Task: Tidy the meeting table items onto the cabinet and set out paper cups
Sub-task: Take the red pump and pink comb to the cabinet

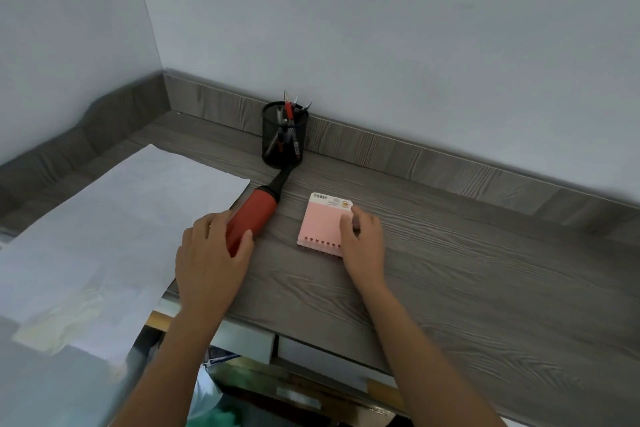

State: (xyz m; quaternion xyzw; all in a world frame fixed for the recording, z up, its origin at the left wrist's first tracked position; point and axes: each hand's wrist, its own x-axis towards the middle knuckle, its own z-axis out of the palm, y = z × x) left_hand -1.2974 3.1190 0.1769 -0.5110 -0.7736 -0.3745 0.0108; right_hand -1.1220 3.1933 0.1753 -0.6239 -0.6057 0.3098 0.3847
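Note:
A red and black hand pump [254,215] lies on the grey wooden cabinet top [450,270], its black end pointing at a black mesh pen holder [283,135] by the back wall. My left hand [211,253] grips the pump's red barrel, fingers curled round it. A small pink notebook [323,222] lies flat to the right of the pump. My right hand [363,236] rests on the notebook's right side, fingers bent over its edge.
Large white paper sheets [114,229] cover the cabinet's left part and overhang its front edge. The holder has several pens in it. A low wooden upstand runs along the white walls. Below the front edge, shelves with boxes show.

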